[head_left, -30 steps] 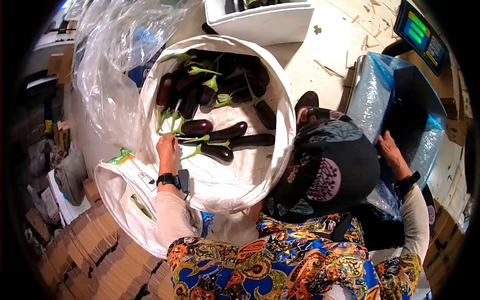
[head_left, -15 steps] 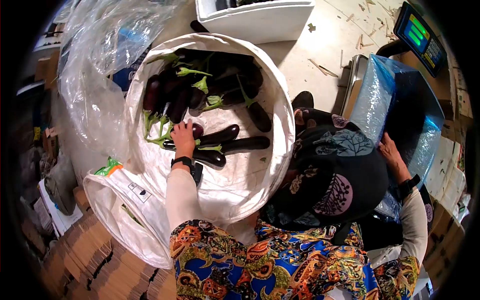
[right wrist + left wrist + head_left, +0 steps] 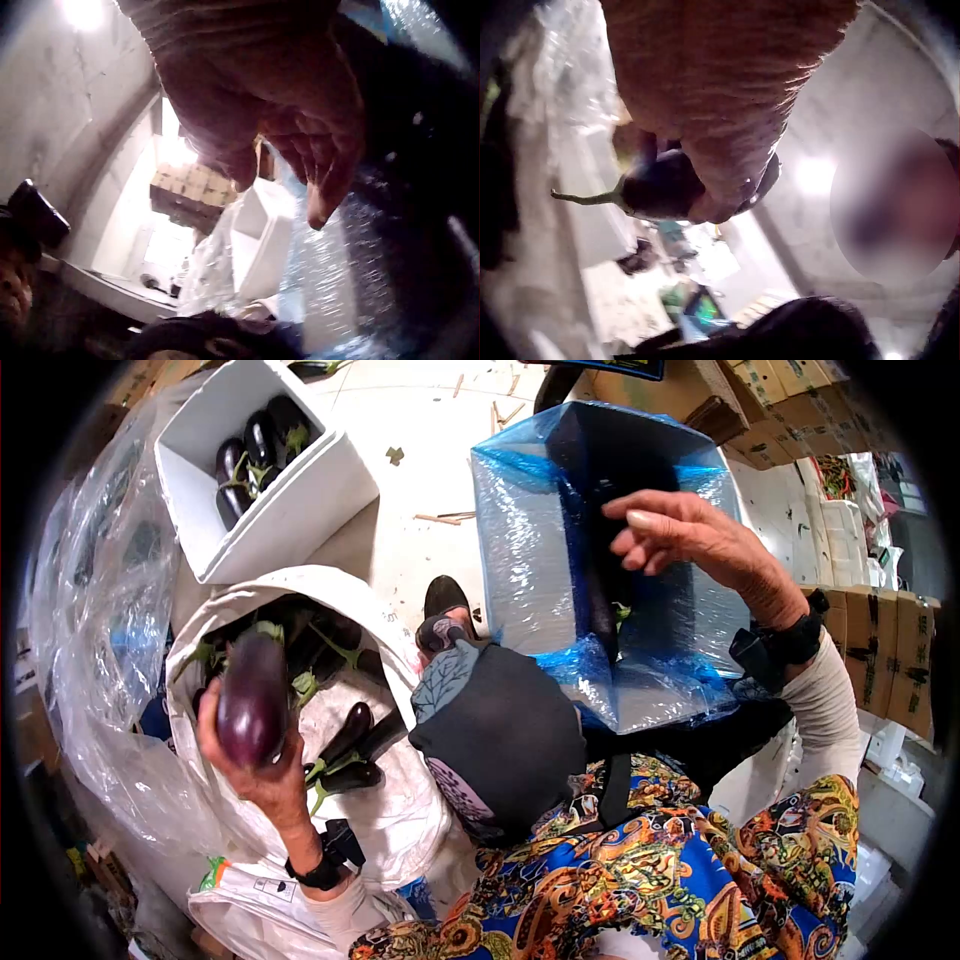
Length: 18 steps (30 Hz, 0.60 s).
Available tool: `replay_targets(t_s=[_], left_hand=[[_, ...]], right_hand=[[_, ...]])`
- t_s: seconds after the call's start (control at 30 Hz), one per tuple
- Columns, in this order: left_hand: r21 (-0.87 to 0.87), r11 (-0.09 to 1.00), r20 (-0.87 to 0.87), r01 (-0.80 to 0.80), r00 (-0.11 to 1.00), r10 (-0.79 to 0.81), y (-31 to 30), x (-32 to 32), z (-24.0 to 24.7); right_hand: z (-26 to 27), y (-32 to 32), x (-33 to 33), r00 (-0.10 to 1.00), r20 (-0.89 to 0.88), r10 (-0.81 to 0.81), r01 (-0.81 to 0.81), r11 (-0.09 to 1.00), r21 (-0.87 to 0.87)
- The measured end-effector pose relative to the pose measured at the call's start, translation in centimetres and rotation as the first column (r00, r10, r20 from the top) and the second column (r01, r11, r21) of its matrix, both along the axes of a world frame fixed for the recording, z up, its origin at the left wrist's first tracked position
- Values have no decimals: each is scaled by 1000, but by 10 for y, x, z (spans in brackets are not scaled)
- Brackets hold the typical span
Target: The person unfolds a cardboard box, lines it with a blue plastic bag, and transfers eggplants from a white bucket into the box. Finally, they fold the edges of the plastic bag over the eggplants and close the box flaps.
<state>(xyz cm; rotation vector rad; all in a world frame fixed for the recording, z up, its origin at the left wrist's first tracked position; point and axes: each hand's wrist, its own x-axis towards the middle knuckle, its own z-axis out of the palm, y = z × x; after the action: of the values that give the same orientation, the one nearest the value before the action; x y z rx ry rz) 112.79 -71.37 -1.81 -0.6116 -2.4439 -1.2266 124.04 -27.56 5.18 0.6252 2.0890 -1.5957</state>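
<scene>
My left hand grips a dark purple eggplant, raised over a round white sack with more eggplants in it. In the left wrist view the held eggplant shows its green stem, and the left hand covers much of its body. Above a box lined with blue plastic hovers my right hand, holding nothing, its fingers loosely bent. Inside that box lies an eggplant. The right wrist view shows the right hand with a gap between thumb and fingers.
A white foam box with several eggplants stands beyond the sack. Clear plastic sheeting hangs at the left. A scale display sits behind the lined box, and cardboard boxes are stacked at the right.
My left hand has lifted an eggplant from the sack. My right hand has left the lined box's edge and is now above its opening. The head view has swung to the right.
</scene>
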Motion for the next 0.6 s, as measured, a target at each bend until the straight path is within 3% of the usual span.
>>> replay_targets(t_s=[0.03, 0.1, 0.13, 0.2, 0.27, 0.33, 0.37, 0.4, 0.43, 0.5, 0.53, 0.57, 0.6], left_hand=[[38, 995, -144, 90, 986, -83, 26, -4, 21], [112, 919, -179, 379, 917, -357, 78, -6, 69], [94, 855, -228, 510, 847, -480, 109, -2, 77], [-55, 633, -326, 772, 586, -742, 166, -6, 92], [-159, 420, -273, 894, 369, -889, 199, 0, 96], [-62, 332, -84, 941, 326, -942, 204, 6, 94], [-5, 331, 129, 944, 329, -936, 193, 0, 100], [13, 384, 167, 923, 377, -911, 183, -10, 98], [117, 518, 306, 847, 466, -831, 170, -15, 90], [208, 698, 512, 685, 532, -674, 142, -33, 68], [269, 801, 647, 535, 515, -562, 128, -33, 63], [296, 826, 650, 480, 532, -542, 109, -40, 38], [227, 867, 698, 444, 547, -462, 91, -46, 17]], right_hand=[[7, -8, -4, 998, -56, -11, 5, 995, -102], [14, -27, -9, 975, -201, -92, 10, 927, -375], [23, -39, -13, 979, -140, -150, 61, 863, -501], [29, -52, -13, 955, -143, -258, 75, 682, -727], [32, -46, -1, 893, -73, -445, 265, 649, -713], [22, -24, 12, 930, -134, -343, 244, 846, -474], [14, -13, 18, 946, -147, -288, 225, 914, -338], [4, -4, 26, 942, -91, -322, 291, 923, -252], [-8, 5, 33, 934, -38, -356, 346, 925, -159], [-33, 17, 36, 949, 48, -312, 311, 950, 16], [-43, 17, 38, 968, 40, -248, 233, 946, 224], [-66, 23, 43, 992, 65, -107, 56, 844, 533], [-74, 17, 41, 981, 190, 25, -147, 732, 665]])
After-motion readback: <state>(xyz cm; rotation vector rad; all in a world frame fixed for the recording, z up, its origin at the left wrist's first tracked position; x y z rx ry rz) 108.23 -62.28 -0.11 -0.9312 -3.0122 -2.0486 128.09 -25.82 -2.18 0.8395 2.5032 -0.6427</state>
